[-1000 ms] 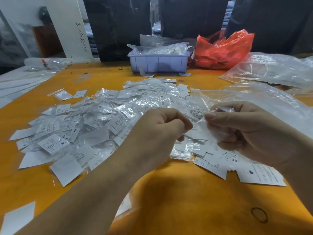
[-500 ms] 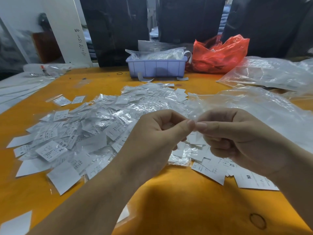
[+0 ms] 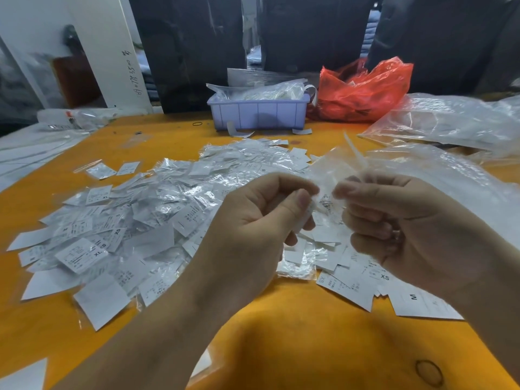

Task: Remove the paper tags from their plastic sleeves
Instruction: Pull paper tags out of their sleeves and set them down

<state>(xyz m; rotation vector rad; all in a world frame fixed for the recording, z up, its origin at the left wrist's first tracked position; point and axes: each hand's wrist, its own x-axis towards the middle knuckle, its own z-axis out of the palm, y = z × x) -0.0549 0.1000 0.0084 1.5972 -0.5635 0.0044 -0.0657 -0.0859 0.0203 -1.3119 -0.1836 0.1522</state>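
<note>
Hands parted since earlier: left hand (image 3: 261, 220) pinches tag (image 3: 305, 218), right hand (image 3: 399, 229) sleeve (image 3: 332, 170) (blurred).

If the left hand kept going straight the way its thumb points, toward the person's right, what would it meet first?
Most likely the right hand, whose fingertips face the left hand across a small gap bridged by a blurred sleeve; depth is uncertain.

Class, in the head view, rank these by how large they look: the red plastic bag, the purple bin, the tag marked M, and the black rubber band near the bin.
1. Red plastic bag and purple bin: too alike to rank.
2. Tag marked M, though it lies nearer the camera.
3. Black rubber band.
</note>
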